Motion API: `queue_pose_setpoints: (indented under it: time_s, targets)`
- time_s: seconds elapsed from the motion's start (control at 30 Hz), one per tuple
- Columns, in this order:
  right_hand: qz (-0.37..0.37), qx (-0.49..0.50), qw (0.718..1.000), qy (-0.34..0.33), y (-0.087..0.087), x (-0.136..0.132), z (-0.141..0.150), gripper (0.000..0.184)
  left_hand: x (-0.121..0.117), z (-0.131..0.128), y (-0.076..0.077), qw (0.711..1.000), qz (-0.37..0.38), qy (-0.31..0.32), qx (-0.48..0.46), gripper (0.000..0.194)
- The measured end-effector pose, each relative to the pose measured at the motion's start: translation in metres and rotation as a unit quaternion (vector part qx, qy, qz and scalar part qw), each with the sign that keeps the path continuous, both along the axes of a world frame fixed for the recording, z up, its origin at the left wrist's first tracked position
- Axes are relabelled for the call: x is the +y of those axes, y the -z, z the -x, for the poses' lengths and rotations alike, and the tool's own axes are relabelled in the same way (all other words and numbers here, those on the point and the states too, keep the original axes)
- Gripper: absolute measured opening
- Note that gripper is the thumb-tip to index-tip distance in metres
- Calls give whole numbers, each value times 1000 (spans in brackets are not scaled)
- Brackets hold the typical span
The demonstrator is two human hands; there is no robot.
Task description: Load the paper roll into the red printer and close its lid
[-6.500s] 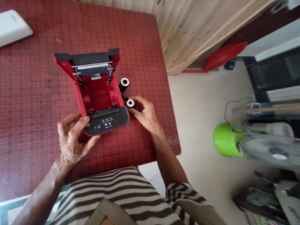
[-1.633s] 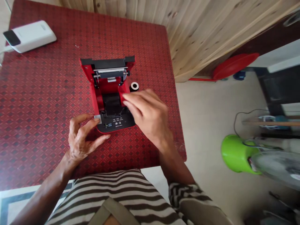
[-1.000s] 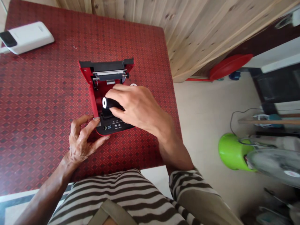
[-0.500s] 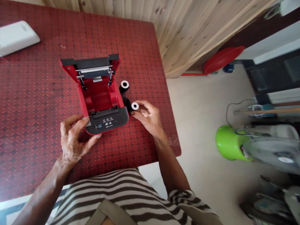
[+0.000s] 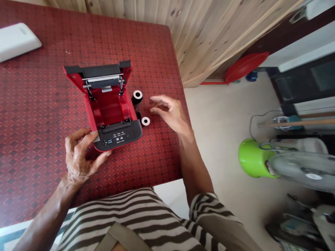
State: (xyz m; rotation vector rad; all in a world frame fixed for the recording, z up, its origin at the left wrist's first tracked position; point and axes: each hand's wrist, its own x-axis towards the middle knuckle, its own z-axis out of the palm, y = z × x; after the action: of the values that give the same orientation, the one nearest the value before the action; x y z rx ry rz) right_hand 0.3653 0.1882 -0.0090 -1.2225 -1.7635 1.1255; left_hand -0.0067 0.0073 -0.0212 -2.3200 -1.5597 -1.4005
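A small red printer (image 5: 110, 108) with a black front panel sits on the red patterned table (image 5: 39, 104), its lid tilted open and its bay empty. My left hand (image 5: 80, 157) grips its front left corner, thumb and fingers around the edge. Two black rolls with white ends stand just right of the printer: one (image 5: 137, 96) farther back, one (image 5: 144, 120) nearer the front. My right hand (image 5: 170, 111) hovers to the right of the rolls, fingers stretched out and holding nothing.
A white power bank (image 5: 15, 41) lies at the table's far left. A wooden wall runs behind the table. On the floor to the right stand a green bucket (image 5: 252, 158), a fan (image 5: 303, 170) and a red lid (image 5: 246, 66).
My right hand lifted the black roll out of the printer's bay, set it down beside the printer and let go. It now hovers open to the right. The left hand stays put.
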Motion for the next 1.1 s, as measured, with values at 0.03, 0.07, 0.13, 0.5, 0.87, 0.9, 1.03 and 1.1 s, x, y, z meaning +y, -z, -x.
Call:
queue_pose_setpoints:
  time_s: [0.03,0.07,0.13,0.5,0.87,0.9,1.03,1.1]
  targets:
    - [-10,2,1000,4,6,11,10,50,0,-1,0,1000,-1,-2,-7,84]
    - [-17,-1,1000,1,11,21,21,57,0,-1,0,1000,1,-3,-15,84]
    - [-31,-15,999,-12,21,35,42,59,0,-1,0,1000,10,1,-29,82]
    - [-135,-13,989,-50,-59,12,15,56,-5,-2,-5,1000,28,-3,8,69]
    - [-261,-219,920,-192,-101,-34,109,25,-8,-6,-5,998,47,9,-51,77]
    - [-268,-234,913,-198,-93,-34,118,26,-8,-7,-4,998,46,9,-51,77]
    - [-272,-297,889,-219,-75,-28,146,29,-9,-8,-6,999,47,8,-24,72]
    - [-247,-343,878,-226,-78,-22,155,32,-10,-8,-9,999,47,8,-17,73]
